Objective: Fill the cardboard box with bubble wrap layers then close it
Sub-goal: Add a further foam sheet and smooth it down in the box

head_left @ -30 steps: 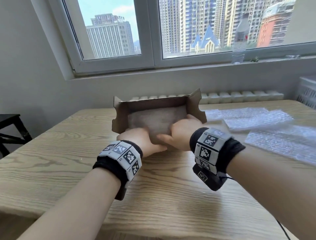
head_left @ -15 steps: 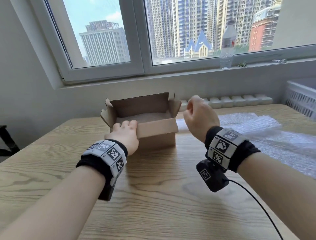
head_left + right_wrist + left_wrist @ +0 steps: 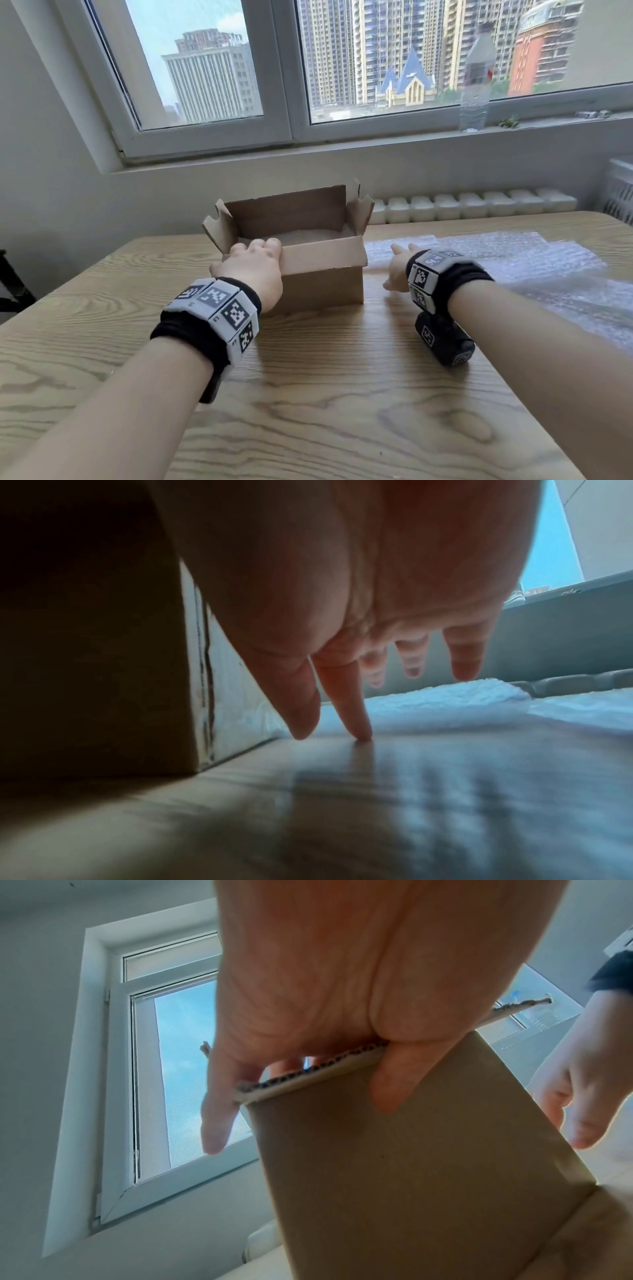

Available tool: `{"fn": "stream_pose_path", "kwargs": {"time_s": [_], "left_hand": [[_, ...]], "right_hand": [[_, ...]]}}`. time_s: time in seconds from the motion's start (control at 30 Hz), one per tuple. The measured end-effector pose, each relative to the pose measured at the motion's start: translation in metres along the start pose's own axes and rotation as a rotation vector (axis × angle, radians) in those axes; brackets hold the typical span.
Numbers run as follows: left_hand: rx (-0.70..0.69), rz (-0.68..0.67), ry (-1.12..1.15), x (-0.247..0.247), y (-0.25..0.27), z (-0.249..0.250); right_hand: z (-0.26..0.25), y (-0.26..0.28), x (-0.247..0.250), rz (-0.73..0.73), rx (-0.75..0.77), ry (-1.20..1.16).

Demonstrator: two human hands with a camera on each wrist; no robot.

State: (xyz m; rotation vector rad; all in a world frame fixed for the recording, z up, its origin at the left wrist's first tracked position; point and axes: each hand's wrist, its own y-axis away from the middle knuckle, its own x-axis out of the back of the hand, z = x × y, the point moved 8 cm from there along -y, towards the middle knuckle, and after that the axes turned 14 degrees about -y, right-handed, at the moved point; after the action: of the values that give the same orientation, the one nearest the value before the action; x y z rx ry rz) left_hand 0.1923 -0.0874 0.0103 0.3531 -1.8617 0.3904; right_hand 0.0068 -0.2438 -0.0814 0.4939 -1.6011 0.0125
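While one cardboard box (image 3: 310, 260) stands open near the middle of the wooden table (image 3: 308, 394), the left hand (image 3: 251, 270) grips its near flap, thumb outside and fingers over the edge. The right hand (image 3: 397, 270) holds nothing; its fingers are spread, one tip touching the table beside the box. Bubble wrap (image 3: 496, 253) lies to the right; its sheets blur together and run off the picture's edge, so I cannot count them. Some pale wrap shows inside the box. Bare table lies in front.
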Motion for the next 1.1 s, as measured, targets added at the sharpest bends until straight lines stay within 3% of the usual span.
{"fn": "stream_pose_path", "kwargs": {"time_s": [0.2, 0.3, 0.5, 0.67, 0.9, 1.0, 1.1], "left_hand": [[-0.027, 0.005, 0.009, -0.002, -0.002, 0.001], [-0.028, 0.001, 0.011, -0.002, -0.001, 0.001], [0.020, 0.021, 0.056, 0.009, 0.005, -0.010], [0.033, 0.054, 0.074, 0.016, 0.022, -0.007], [-0.005, 0.082, 0.050, 0.023, 0.051, 0.000], [-0.021, 0.103, 0.042, 0.025, 0.067, 0.004], [-0.035, 0.095, 0.045, 0.025, 0.081, 0.004]], "right_hand": [[-0.008, 0.002, 0.011, 0.098, 0.067, -0.016], [-0.013, 0.013, 0.032, 0.235, 0.079, 0.019], [-0.020, 0.063, 0.065, 0.510, 0.274, 0.122], [0.024, 0.112, 0.105, 0.729, 0.218, -0.317], [0.045, 0.176, 0.137, 1.070, 0.297, -0.788], [0.033, 0.208, 0.148, 1.228, 0.428, -0.865], [0.003, 0.241, 0.153, 1.298, 0.567, -0.786]]}}
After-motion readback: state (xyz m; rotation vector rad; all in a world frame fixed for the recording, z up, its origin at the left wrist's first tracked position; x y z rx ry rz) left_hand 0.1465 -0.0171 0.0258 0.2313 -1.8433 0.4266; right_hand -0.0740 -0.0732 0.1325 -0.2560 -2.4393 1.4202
